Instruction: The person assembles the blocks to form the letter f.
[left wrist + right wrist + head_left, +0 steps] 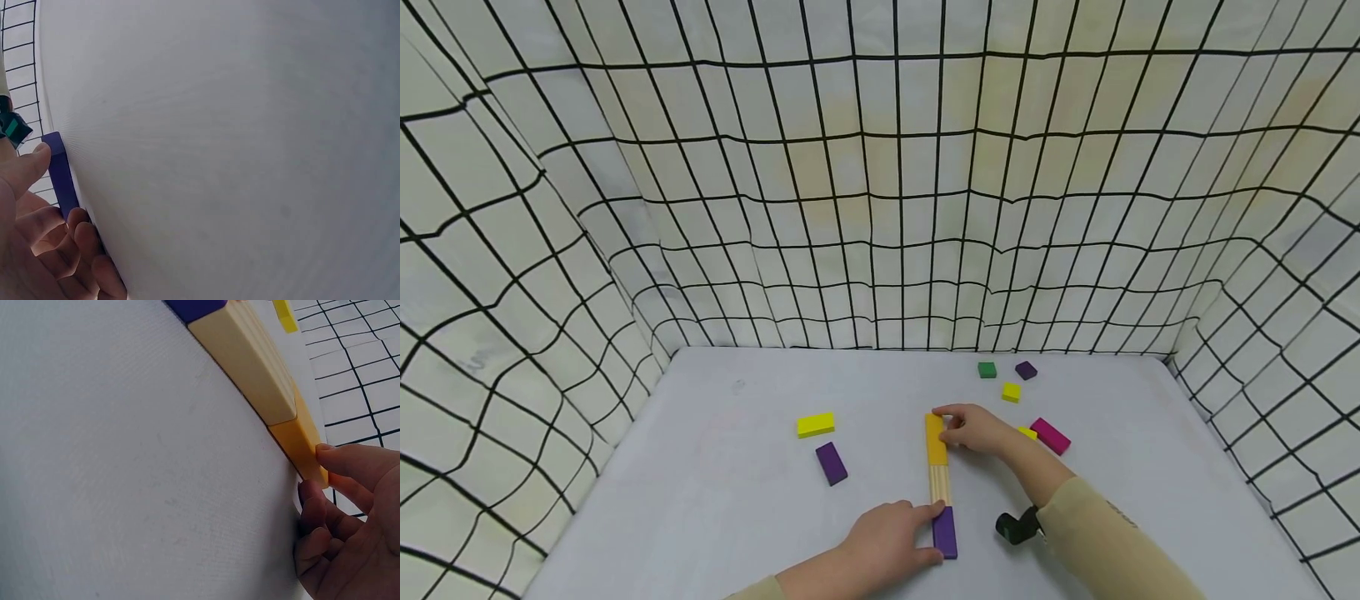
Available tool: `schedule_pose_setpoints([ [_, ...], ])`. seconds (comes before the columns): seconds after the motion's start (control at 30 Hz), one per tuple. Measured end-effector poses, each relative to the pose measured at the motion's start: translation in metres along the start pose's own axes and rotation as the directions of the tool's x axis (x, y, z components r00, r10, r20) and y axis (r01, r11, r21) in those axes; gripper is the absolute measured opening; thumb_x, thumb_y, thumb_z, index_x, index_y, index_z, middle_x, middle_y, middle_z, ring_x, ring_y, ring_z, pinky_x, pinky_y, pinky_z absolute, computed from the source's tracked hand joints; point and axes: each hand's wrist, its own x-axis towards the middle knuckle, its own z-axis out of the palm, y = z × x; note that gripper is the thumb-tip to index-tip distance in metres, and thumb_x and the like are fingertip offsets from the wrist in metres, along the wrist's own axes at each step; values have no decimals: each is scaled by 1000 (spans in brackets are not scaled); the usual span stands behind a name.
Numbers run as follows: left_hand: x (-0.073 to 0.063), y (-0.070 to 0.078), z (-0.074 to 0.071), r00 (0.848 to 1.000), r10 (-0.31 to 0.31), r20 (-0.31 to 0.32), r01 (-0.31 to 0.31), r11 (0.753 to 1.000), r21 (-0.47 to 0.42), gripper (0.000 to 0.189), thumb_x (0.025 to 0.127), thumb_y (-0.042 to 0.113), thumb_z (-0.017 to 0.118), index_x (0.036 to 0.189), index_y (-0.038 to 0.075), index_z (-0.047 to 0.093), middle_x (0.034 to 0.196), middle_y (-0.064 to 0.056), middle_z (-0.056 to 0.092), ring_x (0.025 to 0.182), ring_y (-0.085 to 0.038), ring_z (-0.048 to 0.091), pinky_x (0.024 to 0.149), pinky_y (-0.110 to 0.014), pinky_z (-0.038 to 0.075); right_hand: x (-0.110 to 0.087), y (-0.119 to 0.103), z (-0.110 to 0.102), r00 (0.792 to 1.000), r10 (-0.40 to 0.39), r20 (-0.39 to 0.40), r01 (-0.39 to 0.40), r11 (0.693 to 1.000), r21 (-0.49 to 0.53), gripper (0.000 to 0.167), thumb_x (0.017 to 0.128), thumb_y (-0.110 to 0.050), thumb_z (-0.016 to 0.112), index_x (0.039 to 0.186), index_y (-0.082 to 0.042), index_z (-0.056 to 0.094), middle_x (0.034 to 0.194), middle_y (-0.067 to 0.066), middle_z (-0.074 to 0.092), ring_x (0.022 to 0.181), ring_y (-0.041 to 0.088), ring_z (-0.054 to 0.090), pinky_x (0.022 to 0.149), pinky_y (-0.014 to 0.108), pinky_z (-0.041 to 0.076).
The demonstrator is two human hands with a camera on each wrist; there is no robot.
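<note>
A straight row of three blocks lies on the table: an orange block (936, 442) at the far end, a plain wooden block (940, 485) in the middle and a purple block (946, 535) nearest me. My left hand (880, 546) pinches the purple block, thumb at its near end and index finger by its far end. At the other end, my right hand (977, 429) holds the orange block between thumb and fingers. The right wrist view shows the wooden block (250, 362) touching the orange one (297, 440).
Left of the row lie a yellow block (816, 425) and a dark purple block (831, 463). Beyond the right hand are a green block (987, 370), a small dark block (1026, 370), a yellow block (1011, 392) and a pink block (1051, 436). Black netting (895, 196) surrounds the table.
</note>
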Motion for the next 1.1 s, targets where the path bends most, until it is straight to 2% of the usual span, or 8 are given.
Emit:
schedule_pose_setpoints([
  [0.23, -1, 1, -2, 1000, -7, 2, 7, 1000, -1, 60, 84, 50, 74, 139, 33, 58, 80, 8, 57, 65, -8, 47, 58, -26, 43, -1, 1, 2, 1000, -3, -7, 3, 1000, 22, 47, 92, -22, 71, 138, -22, 60, 91, 3, 58, 78, 19, 53, 67, 28, 47],
  [0.5, -1, 1, -2, 1000, 4, -11, -4, 1000, 3, 61, 84, 50, 74, 139, 32, 58, 79, 6, 56, 64, -9, 46, 59, -27, 42, 0, 2, 3, 999, 11, -52, -8, 998, 58, 50, 92, -24, 71, 140, -23, 57, 91, 4, 59, 75, 19, 54, 67, 28, 48],
  [0.77, -1, -1, 0, 1000, 13, -20, -13, 1000, 6, 61, 83, 49, 75, 139, 31, 59, 79, 6, 57, 65, -8, 46, 59, -27, 43, -2, 5, 4, 994, 37, -106, -27, 995, 94, 43, 92, -30, 71, 133, -24, 63, 93, 4, 60, 75, 19, 56, 68, 28, 50],
  [1.1, 0, -1, 1, 1000, 3, -18, -3, 1000, 12, 61, 83, 51, 75, 140, 34, 58, 79, 7, 57, 65, -9, 46, 60, -27, 43, -15, 4, -3, 983, -13, -184, 28, 997, 75, 32, 94, -30, 69, 125, -22, 69, 103, 0, 64, 72, 18, 60, 65, 29, 51],
])
